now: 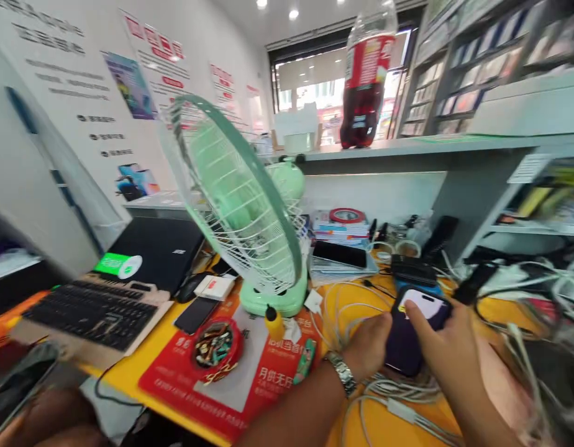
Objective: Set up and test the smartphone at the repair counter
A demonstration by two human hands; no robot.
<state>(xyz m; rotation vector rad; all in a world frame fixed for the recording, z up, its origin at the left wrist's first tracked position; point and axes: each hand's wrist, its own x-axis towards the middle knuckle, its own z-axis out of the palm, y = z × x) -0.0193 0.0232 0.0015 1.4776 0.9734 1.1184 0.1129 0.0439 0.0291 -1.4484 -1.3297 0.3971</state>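
A smartphone (404, 338) with a lit screen is tilted up over the yellow tabletop, and both my hands are on it. My left hand (368, 347), with a metal-band watch (341, 372) at the wrist, grips its left edge. From the other side, my right hand (448, 338) holds the right edge, and one finger of it lies over the upper screen. Fingers behind the phone are hidden. Coiled white cables (399, 388) lie below the phone, and a black box-like item (412, 270) sits just beyond it.
A green fan (250, 205) stands left of my hands. Before it are a red bowl (235, 347) of small items, a yellow bottle (273, 324) and a dark phone (196, 313). A keyboard (95, 313) and black laptop (151, 248) lie farther left. A cola bottle (367, 81) stands on the shelf above.
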